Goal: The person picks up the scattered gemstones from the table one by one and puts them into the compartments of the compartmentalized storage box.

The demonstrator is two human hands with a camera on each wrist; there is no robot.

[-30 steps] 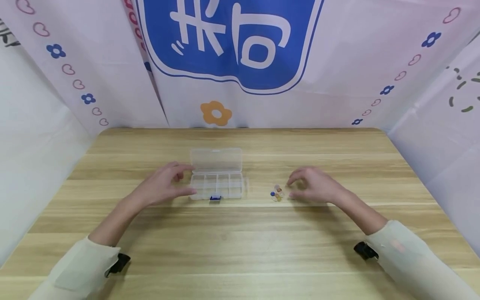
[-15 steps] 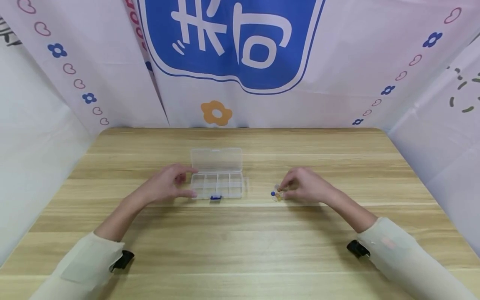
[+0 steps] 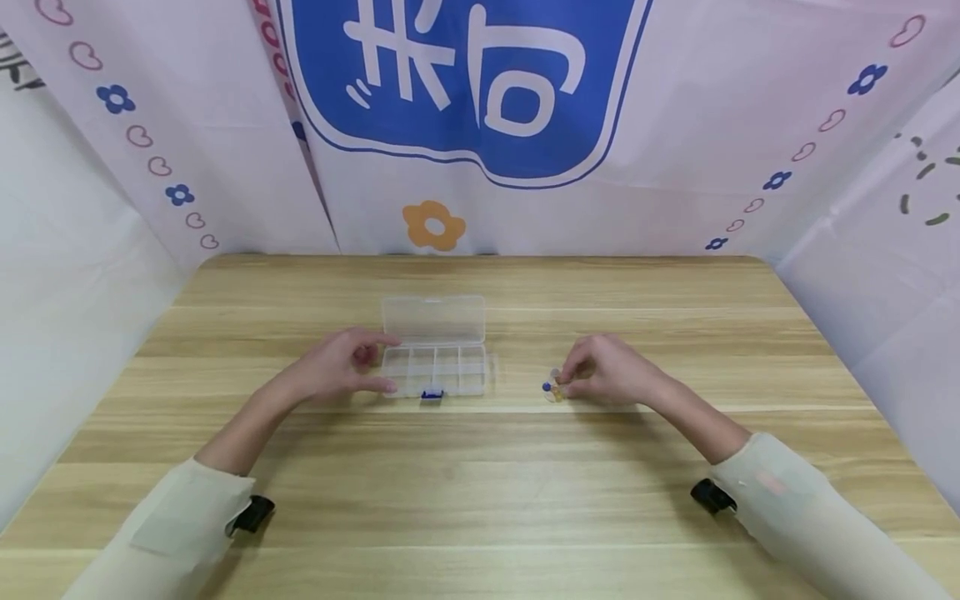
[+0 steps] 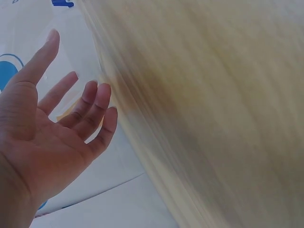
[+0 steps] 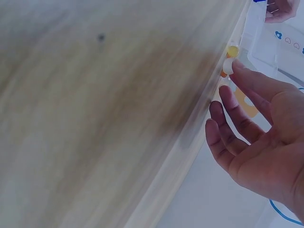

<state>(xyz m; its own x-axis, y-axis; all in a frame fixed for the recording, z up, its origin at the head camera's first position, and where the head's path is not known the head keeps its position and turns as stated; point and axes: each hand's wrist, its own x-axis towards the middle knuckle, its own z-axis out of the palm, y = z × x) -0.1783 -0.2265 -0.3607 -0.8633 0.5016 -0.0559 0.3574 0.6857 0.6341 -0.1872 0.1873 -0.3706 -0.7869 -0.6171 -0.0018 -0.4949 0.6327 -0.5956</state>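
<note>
A clear plastic box [image 3: 471, 379] with a divided tray stands with its lid [image 3: 433, 320] raised and a blue latch [image 3: 432, 395] at its front. My left hand [image 3: 333, 367] is at the box's left end, thumb by the near corner and index finger by the hinge side; the left wrist view shows this hand [image 4: 61, 128] with fingers spread. To the right of the box lies a small cluster of round pieces, blue [image 3: 547, 387], yellow [image 5: 232, 51] and white [image 5: 228, 66]. My right hand [image 3: 611, 371] pinches a small piece there, partly hidden by the fingertips.
The wood-grain table [image 3: 480, 483] extends around the box and pieces. A printed cloth [image 3: 652, 200] with a blue sign hangs behind its far edge, and white cloth hangs at both sides. Black devices [image 3: 251, 515] are strapped at both sleeves.
My right hand has moved left onto the small pieces and its thumb and index finger have come together. My left hand has shifted slightly right along the box's end.
</note>
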